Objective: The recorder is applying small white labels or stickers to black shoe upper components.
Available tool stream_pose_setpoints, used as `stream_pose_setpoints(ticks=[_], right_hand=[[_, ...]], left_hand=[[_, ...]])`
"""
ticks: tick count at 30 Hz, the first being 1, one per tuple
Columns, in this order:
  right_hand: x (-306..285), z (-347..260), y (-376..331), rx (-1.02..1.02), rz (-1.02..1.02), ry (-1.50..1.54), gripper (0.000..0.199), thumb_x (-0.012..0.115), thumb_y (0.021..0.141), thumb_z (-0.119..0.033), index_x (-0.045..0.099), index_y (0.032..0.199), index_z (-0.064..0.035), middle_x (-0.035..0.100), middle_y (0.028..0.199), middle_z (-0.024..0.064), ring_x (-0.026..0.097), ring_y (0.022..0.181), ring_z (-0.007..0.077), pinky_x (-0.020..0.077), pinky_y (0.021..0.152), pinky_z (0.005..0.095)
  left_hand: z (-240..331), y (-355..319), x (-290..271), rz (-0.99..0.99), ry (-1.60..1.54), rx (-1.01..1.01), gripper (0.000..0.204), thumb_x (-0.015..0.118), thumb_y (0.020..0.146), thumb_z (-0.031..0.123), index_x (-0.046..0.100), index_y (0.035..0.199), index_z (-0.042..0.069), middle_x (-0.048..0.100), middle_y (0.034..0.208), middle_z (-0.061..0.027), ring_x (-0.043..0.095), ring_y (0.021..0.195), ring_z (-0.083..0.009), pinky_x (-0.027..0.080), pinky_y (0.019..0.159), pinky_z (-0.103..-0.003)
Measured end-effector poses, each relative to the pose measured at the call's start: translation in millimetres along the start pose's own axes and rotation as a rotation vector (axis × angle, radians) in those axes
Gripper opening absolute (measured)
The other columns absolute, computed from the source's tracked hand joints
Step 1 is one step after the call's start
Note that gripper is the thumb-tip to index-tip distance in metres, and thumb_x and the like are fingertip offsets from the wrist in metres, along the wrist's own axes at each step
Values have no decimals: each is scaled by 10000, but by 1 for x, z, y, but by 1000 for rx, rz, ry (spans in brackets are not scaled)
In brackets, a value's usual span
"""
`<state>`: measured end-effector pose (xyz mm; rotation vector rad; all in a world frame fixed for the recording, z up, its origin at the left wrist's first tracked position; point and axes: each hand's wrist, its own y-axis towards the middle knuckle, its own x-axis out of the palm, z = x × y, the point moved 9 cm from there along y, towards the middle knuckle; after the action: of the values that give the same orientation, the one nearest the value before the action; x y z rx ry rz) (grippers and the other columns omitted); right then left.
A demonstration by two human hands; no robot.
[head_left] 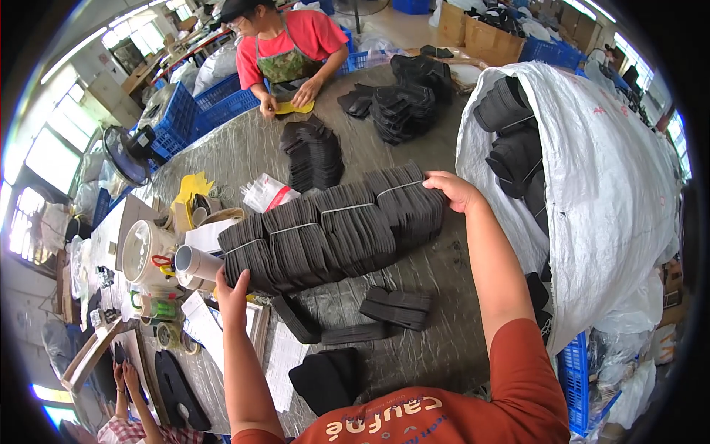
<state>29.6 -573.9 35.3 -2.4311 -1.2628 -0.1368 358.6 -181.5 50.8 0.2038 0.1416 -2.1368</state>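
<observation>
Now, two hands hold a long row of black stacks (336, 229) in the middle of the frame. The left hand (232, 296) grips its left end, and the right hand (452, 189) grips its upper right end. Thin pale bands (347, 209) go around the stacks. The gray worktop (458, 296) is under the row, but I cannot tell if they touch. Small black bundles (399, 307) lie just below it in the frame. A big white sack (606, 200) with black bundles inside is at the right. Up top, a co-worker (288, 52) touches a yellow piece (294, 108).
</observation>
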Motion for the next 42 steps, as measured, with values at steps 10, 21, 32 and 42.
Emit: stream_pose_setpoints(ticks=[10,21,32,42], right_hand=[[-37,31,4,5,238,8,844,475,818,-743,438,1389,-122,567,1303,59,513,1194,206,376,998,451],[-45,8,-45,-472,559,-117,688,380,959,-575,413,1395,-44,475,1391,104,408,1312,264,246,1109,391],[106,123,-192,-347,311,-742,863,755,604,24,382,1369,-123,466,1309,142,472,1216,324,394,1021,388],[78,148,-313,-476,657,-615,616,767,679,-71,468,1215,-16,592,1101,141,592,991,242,472,878,344]], left_hand=[[-62,17,-32,-44,-375,-273,585,542,935,486,463,1326,58,526,1283,-76,507,1165,-204,373,998,-332],[-50,0,-31,-19,-168,-220,620,484,960,488,378,1402,66,485,1360,-90,469,1235,-214,364,1007,-371],[83,-203,89,-401,500,553,444,746,687,7,585,1101,4,611,1125,-162,563,1056,-353,454,927,-400],[2,-298,290,-932,1148,793,993,786,674,392,282,1412,-41,467,1260,-196,424,1223,-340,278,1096,-451]])
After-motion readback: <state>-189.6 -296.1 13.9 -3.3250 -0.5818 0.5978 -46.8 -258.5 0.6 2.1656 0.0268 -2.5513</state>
